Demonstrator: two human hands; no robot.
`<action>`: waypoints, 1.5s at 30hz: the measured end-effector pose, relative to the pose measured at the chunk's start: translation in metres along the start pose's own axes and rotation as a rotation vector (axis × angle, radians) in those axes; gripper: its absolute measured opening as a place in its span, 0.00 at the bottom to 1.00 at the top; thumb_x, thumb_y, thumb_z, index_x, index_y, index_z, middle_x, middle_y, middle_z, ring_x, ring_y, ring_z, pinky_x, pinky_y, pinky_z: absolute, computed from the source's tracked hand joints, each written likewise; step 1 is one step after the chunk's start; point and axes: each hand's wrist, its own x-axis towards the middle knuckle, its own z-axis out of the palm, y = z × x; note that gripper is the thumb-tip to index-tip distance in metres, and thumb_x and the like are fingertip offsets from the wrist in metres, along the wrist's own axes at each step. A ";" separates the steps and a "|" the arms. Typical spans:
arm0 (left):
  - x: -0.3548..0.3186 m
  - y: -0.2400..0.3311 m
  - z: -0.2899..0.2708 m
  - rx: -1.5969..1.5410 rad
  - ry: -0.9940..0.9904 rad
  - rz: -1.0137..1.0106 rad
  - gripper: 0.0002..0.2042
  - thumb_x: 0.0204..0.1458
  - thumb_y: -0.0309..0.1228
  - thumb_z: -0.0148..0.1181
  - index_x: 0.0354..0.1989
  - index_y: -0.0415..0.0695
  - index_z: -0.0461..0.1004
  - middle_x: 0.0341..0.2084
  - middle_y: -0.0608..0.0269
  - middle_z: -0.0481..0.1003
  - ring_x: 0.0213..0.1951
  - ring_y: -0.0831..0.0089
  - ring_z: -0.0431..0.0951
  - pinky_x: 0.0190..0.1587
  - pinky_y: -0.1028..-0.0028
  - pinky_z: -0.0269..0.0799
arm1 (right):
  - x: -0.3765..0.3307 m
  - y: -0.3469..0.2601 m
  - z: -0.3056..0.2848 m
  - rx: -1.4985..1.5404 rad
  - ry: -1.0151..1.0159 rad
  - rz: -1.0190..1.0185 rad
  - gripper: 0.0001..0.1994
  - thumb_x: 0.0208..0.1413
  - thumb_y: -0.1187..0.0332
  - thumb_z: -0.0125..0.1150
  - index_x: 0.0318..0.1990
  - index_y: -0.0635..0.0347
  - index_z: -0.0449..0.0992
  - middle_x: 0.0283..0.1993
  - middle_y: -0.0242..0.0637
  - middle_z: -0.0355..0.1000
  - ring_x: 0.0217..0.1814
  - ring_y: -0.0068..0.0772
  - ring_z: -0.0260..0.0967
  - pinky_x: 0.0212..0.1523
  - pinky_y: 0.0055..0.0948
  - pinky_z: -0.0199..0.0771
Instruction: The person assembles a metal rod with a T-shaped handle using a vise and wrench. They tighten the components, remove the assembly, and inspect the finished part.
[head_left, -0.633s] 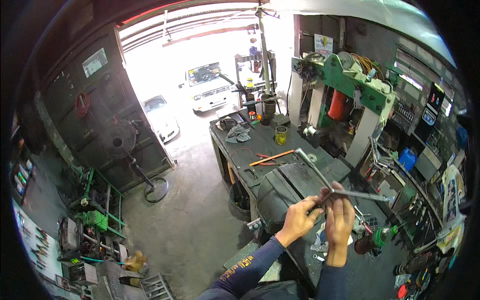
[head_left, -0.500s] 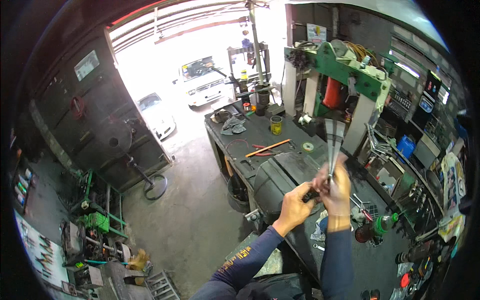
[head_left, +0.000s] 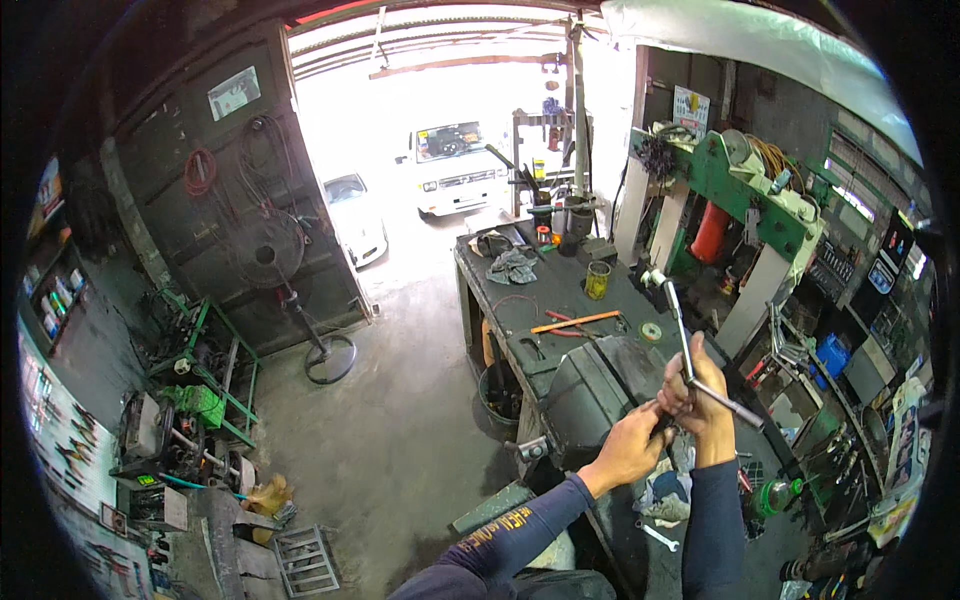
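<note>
My right hand is wrapped round a steel wrench with long arms set at an angle. One arm points up and away, another sticks out to the lower right. My left hand is closed, its fingertips pinched close beside the right hand. What they grip there is small, dark and mostly hidden. Both hands are above the near right side of a large dark block that looks like a bench vise. Under my wrists lie a crumpled rag and a combination spanner.
The dark workbench carries a hacksaw, a yellow can, a grey rag and a tape roll. At right are a green-capped bottle and a green press frame. A bucket stands left of the bench.
The wrench, smeared by motion before, now shows sharply, with one arm turned out to the right. Both hands stay close together. The whole view has shifted, so the scene sits further right and lower.
</note>
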 end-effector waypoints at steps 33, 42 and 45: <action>-0.001 -0.012 0.012 -0.178 0.080 -0.079 0.16 0.51 0.25 0.71 0.50 0.37 0.82 0.46 0.50 0.83 0.53 0.57 0.83 0.59 0.63 0.75 | -0.061 0.041 0.039 -0.072 0.481 -0.633 0.26 0.73 0.48 0.51 0.50 0.71 0.76 0.41 0.45 0.78 0.45 0.35 0.77 0.47 0.37 0.78; 0.003 -0.016 -0.014 0.008 -0.059 0.015 0.12 0.52 0.28 0.67 0.45 0.39 0.79 0.39 0.47 0.81 0.50 0.44 0.78 0.68 0.55 0.67 | -0.033 0.030 0.024 -0.095 0.160 -0.413 0.20 0.68 0.61 0.59 0.57 0.70 0.74 0.34 0.40 0.75 0.36 0.31 0.76 0.40 0.28 0.78; 0.004 -0.007 0.000 -0.060 0.061 0.042 0.08 0.50 0.26 0.69 0.36 0.38 0.79 0.32 0.49 0.79 0.45 0.45 0.79 0.64 0.56 0.70 | -0.072 0.055 0.026 -0.280 0.376 -0.580 0.22 0.64 0.69 0.64 0.62 0.69 0.70 0.48 0.41 0.76 0.48 0.33 0.78 0.53 0.31 0.79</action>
